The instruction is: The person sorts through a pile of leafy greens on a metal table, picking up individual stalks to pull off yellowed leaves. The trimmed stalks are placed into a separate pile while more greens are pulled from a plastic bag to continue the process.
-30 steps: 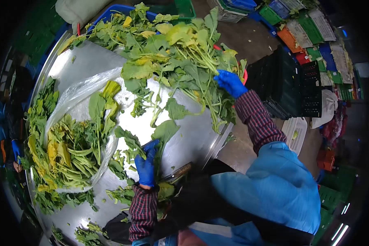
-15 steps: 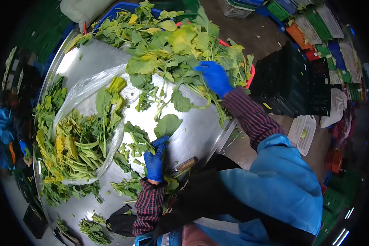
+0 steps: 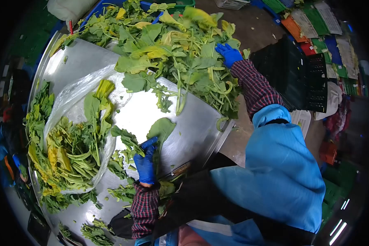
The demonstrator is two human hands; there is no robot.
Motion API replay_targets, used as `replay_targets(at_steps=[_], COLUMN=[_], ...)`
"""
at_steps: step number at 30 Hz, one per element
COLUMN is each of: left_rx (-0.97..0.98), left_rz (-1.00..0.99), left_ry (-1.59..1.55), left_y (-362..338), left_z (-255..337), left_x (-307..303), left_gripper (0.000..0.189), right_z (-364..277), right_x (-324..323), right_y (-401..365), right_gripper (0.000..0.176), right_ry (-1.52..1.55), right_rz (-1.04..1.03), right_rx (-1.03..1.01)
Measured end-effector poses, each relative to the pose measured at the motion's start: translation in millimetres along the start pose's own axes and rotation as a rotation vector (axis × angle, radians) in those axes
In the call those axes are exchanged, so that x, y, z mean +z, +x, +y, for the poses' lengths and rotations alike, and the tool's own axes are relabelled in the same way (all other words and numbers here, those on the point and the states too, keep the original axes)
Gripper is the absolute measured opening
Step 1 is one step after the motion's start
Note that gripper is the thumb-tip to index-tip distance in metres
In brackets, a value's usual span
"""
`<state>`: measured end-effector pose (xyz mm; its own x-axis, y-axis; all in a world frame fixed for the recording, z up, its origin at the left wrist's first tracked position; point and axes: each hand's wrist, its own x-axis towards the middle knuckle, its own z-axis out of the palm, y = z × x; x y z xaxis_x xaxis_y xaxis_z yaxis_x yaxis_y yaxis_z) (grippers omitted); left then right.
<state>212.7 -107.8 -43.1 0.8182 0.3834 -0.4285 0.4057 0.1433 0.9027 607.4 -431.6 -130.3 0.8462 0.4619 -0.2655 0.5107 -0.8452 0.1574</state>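
Note:
My left hand (image 3: pixel 145 164), in a blue glove, is closed round the stems of some leafy greens (image 3: pixel 162 130) above the metal table (image 3: pixel 192 127). My right hand (image 3: pixel 228 54), also blue-gloved, has its fingers apart on the right edge of a large heap of green and yellowing leaves (image 3: pixel 151 51). A clear plastic bag (image 3: pixel 63 98) lies open at the left with stems and leaves (image 3: pixel 80 164) in it. Beside my left hand is a knife with a wooden handle (image 3: pixel 181 168).
Black crates (image 3: pixel 285 74) stand on the floor at the right, with stacked coloured crates (image 3: pixel 295 28) beyond. Small bunches of greens (image 3: pixel 96 233) lie at the table's lower left. Another person's gloved hand (image 3: pixel 17 161) shows at the far left.
My right hand has moved right and slightly up, and the heap of leaves has shifted and spread towards the table's right edge. My left hand keeps its hold on the greens.

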Motion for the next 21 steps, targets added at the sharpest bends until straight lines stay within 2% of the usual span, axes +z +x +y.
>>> replay_targets(at_steps=[2,3,5,6,8,9,11,13,15,17,19,21], left_rx=[-0.058,-0.086,-0.065,-0.047,-0.028,-0.040,-0.048,-0.086,-0.076,-0.063,-0.029,-0.054], left_rz=[-0.018,-0.024,-0.026,-0.028,-0.019,-0.018,-0.016,-0.014,-0.011,0.007,0.011,0.056], left_ry=[-0.021,-0.029,-0.035,-0.063,-0.087,-0.083,-0.076,-0.068,-0.081,-0.094,-0.117,-0.085], left_y=[2.8,3.8,4.9,4.6,2.4,1.4,-0.6,-2.9,-7.0,-11.9,-18.0,-26.2], left_z=[2.3,5.1,12.5,13.9,15.6,16.3,16.8,16.5,19.2,20.6,21.4,28.5], left_x=[1.9,2.7,8.5,10.0,8.4,7.0,4.9,2.0,3.4,1.5,-3.2,-8.7], left_gripper=[0.021,0.022,0.022,0.022,0.022,0.022,0.022,0.022,0.022,0.022,0.020,0.020], right_z=[9.6,11.7,12.9,12.9,9.7,-1.8,-53.3,-108.9,-168.2,-201.7,-207.7,-191.6], right_x=[-9.3,-5.8,0.4,2.5,5.1,-2.9,-43.5,-68.0,-94.4,-83.2,-61.0,-48.4], right_y=[-8.2,-11.6,-16.5,-18.5,-17.7,-18.8,-32.9,-43.4,-56.0,-63.1,-59.2,-51.9], right_gripper=[0.070,0.070,0.065,0.065,0.054,0.054,0.044,0.044,0.041,0.040,0.039,0.040], right_ry=[0.038,0.038,0.168,0.171,0.333,0.337,0.531,0.836,0.827,0.414,0.322,0.497], right_rz=[-0.141,-0.148,-0.007,-0.008,0.228,0.231,0.564,0.494,0.371,0.590,0.568,0.353], right_rx=[0.034,0.037,0.009,0.008,0.034,0.028,0.007,-0.282,-0.574,-0.776,-0.811,-0.755])
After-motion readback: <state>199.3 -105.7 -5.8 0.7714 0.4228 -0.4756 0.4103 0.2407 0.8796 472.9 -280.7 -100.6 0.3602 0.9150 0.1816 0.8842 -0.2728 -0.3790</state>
